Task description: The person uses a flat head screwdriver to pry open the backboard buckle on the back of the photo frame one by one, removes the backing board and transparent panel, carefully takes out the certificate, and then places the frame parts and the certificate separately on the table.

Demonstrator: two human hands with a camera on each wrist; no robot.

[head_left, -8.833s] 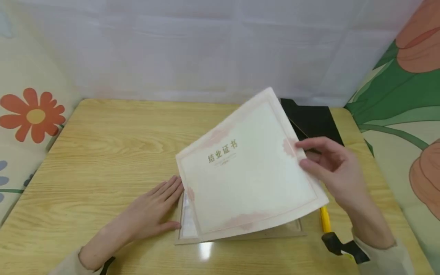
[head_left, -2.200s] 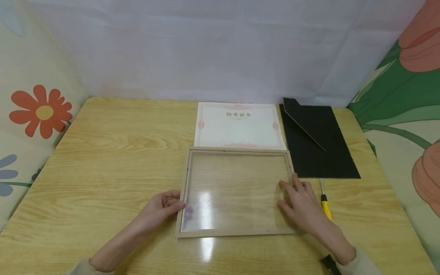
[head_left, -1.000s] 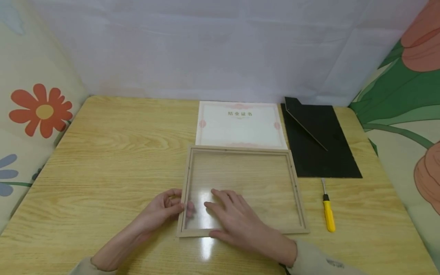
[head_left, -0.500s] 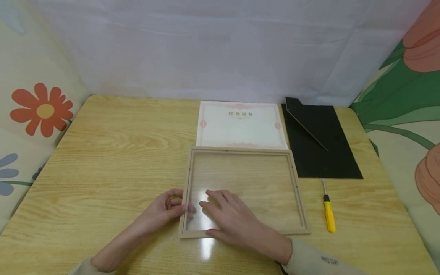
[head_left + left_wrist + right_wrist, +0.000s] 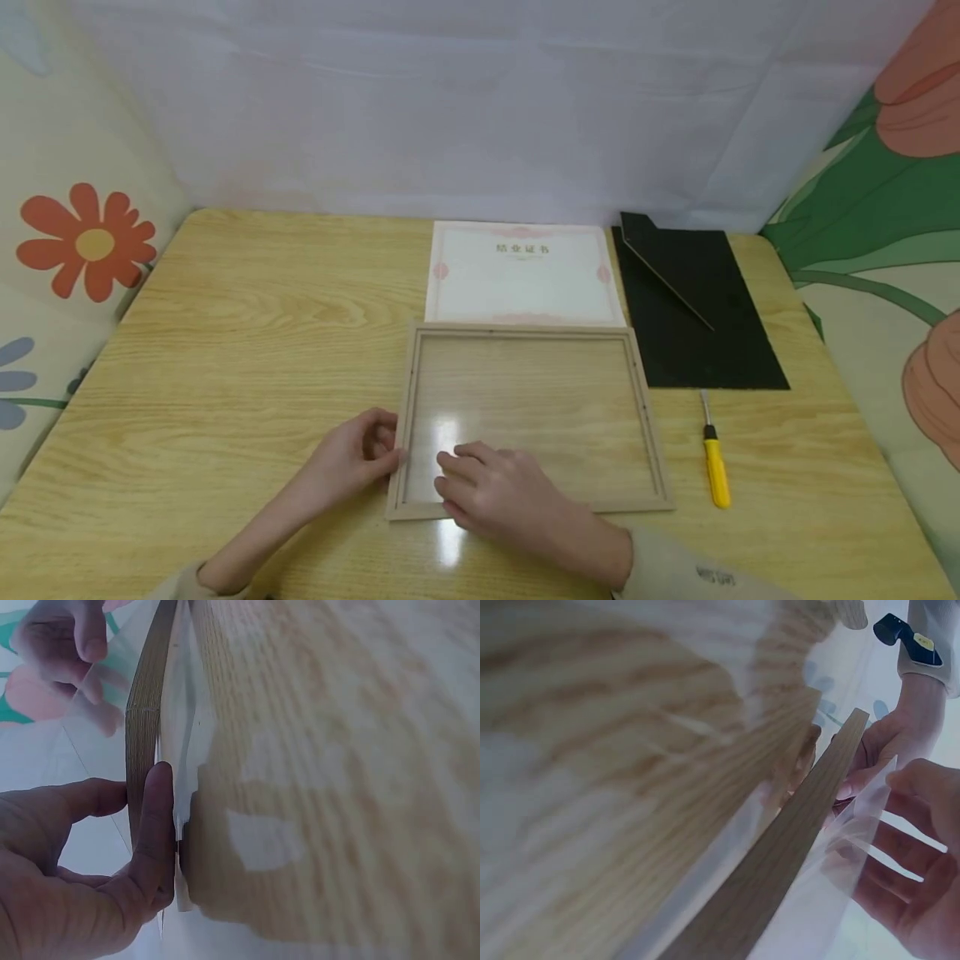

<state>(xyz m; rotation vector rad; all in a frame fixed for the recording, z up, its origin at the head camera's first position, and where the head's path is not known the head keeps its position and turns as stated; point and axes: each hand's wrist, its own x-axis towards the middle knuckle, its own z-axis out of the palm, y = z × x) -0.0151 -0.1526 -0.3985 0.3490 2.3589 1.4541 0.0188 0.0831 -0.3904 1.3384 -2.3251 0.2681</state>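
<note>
A light wooden picture frame (image 5: pixel 651 433) lies on the table with its recessed side up. My left hand (image 5: pixel 352 458) grips its left side; in the left wrist view the thumb (image 5: pixel 157 817) and a finger come from opposite sides of the wood. My right hand (image 5: pixel 498 500) is over the frame's lower left part, fingers curled. In the right wrist view that hand pinches a clear thin sheet (image 5: pixel 855 832) near its corner, and the sheet stands raised from the frame. Some of the right fingers show through the sheet.
Behind the frame lies a white certificate (image 5: pixel 525 287) with a pink border. A black backing board (image 5: pixel 705 358) with a raised stand leg is at the back right. Right of the frame lies a screwdriver (image 5: pixel 716 471) with a yellow handle.
The certificate was lifted off the frame and now lies behind it. My right hand has moved from the frame's right side to its lower left, and its fingers have curled onto the clear sheet.
</note>
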